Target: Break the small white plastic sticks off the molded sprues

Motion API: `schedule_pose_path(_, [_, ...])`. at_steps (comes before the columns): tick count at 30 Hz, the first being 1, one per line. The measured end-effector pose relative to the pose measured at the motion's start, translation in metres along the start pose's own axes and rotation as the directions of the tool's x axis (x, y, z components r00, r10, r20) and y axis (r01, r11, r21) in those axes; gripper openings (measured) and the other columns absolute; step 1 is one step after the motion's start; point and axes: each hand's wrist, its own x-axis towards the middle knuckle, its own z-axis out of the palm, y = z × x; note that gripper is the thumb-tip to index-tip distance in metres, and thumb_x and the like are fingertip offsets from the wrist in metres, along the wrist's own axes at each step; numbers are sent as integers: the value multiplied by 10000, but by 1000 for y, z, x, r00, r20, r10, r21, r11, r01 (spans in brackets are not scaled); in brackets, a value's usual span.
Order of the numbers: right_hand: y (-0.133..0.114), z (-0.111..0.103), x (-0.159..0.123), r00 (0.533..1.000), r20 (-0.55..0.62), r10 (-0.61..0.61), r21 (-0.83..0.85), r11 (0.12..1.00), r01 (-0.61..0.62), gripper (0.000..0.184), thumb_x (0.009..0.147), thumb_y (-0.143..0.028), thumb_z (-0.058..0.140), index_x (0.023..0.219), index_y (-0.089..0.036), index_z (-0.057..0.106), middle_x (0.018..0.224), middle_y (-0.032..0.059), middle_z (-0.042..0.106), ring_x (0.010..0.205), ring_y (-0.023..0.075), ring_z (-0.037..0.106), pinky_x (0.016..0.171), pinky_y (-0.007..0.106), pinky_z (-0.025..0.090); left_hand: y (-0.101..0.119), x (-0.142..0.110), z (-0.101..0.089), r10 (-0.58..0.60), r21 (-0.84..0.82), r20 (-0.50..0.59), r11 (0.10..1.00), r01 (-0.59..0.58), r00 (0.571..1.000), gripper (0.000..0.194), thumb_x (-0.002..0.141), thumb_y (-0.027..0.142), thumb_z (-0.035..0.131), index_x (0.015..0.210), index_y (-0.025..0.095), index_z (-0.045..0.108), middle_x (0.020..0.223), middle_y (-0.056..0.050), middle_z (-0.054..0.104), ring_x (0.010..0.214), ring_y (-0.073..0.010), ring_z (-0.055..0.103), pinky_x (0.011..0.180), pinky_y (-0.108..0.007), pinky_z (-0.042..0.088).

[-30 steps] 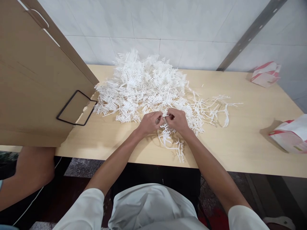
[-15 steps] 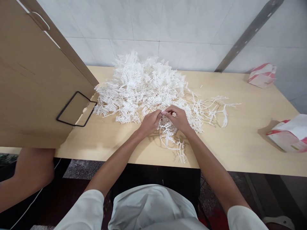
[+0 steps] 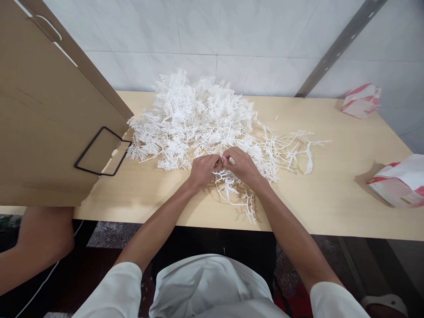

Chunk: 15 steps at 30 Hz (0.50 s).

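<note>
A large heap of white, branching plastic sprigs [image 3: 198, 115] lies on the wooden table in front of me. At its front edge my left hand [image 3: 206, 170] and my right hand [image 3: 241, 164] meet, fingertips almost touching. Both hands are closed in a pinch. Whatever is between the fingers is too small and hidden to name. Just below them, a loose white branched strand [image 3: 232, 194] trails toward the table's near edge. More thin white branches [image 3: 293, 150] spread out to the right of the heap.
A cardboard sheet [image 3: 49, 119] stands at the left, with a black wire frame [image 3: 103, 151] against its lower corner. Another person's arm [image 3: 46, 234] shows below it. Two red-and-white paper bags, one nearer [image 3: 397, 183] and one farther [image 3: 361, 100], sit at the right. A tiled wall [image 3: 258, 31] closes off the back.
My hands have turned slightly, and my fingers have curled in further at the pinch. The whole view has shifted a little; the heap and bags look otherwise the same.
</note>
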Motion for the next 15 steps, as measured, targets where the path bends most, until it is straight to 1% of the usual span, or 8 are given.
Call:
schedule_pose_path(3, [-2, -1, -1, 999, -28, -28, -24, 999, 28, 174, 894, -177, 456, 738, -227, 512, 787, 36, 626, 788, 176, 549, 758, 316, 434, 3, 0, -1, 12, 27, -12, 1000, -12, 1000, 251, 906, 227, 463, 686, 179, 575, 622, -7, 614, 553, -113, 487, 561, -267, 269])
schedule_pose_path(5, [-2, -1, -2, 998, -44, -40, -32, 999, 38, 172, 873, -152, 461, 725, -228, 506, 778, 35, 625, 779, 173, 551, 751, 315, 438, 2, 0, -1, 13, 27, -23, 1000, -12, 1000, 221, 880, 203, 481, 682, 175, 577, 616, -6, 622, 547, -108, 486, 556, -262, 266])
schedule_pose_path(8, [1, 0, -4, 994, -100, -39, -59, 998, 33, 167, 814, -116, 483, 692, -229, 493, 751, 32, 614, 759, 172, 550, 730, 314, 433, -2, 1, -2, -74, -12, -83, 997, 73, 994, 179, 849, 164, 485, 697, 177, 578, 617, 7, 628, 544, -96, 489, 548, -240, 268])
schedule_pose_path(10, [4, 1, -4, 988, -152, 2, -56, 998, -11, 155, 786, -121, 505, 674, -228, 491, 728, 24, 611, 733, 166, 554, 705, 307, 429, -4, 2, -5, -127, -26, -142, 992, 124, 982, 186, 856, 166, 466, 706, 178, 575, 611, 10, 622, 541, -95, 482, 551, -236, 274])
schedule_pose_path(11, [6, 2, -4, 984, -175, 35, -47, 998, -43, 147, 781, -137, 522, 668, -227, 491, 712, 18, 607, 713, 161, 554, 691, 303, 429, -5, 3, -6, -120, -31, -159, 993, 116, 980, 194, 868, 177, 456, 715, 178, 575, 618, 6, 624, 550, -97, 485, 559, -236, 285])
schedule_pose_path(13, [9, 4, -2, 971, -205, 123, 3, 992, -125, 126, 781, -190, 566, 679, -227, 502, 689, 1, 602, 671, 149, 551, 669, 293, 437, -5, 5, -9, -93, -46, -143, 995, 88, 985, 225, 905, 218, 435, 733, 182, 576, 621, 1, 618, 555, -102, 486, 562, -241, 291])
schedule_pose_path(15, [11, 6, -1, 957, -195, 214, 96, 975, -199, 85, 798, -260, 607, 754, -229, 541, 715, -9, 626, 665, 145, 572, 668, 287, 460, -3, 7, -11, -78, -58, -97, 996, 72, 992, 243, 931, 257, 426, 756, 185, 578, 642, -4, 623, 573, -109, 502, 567, -246, 296])
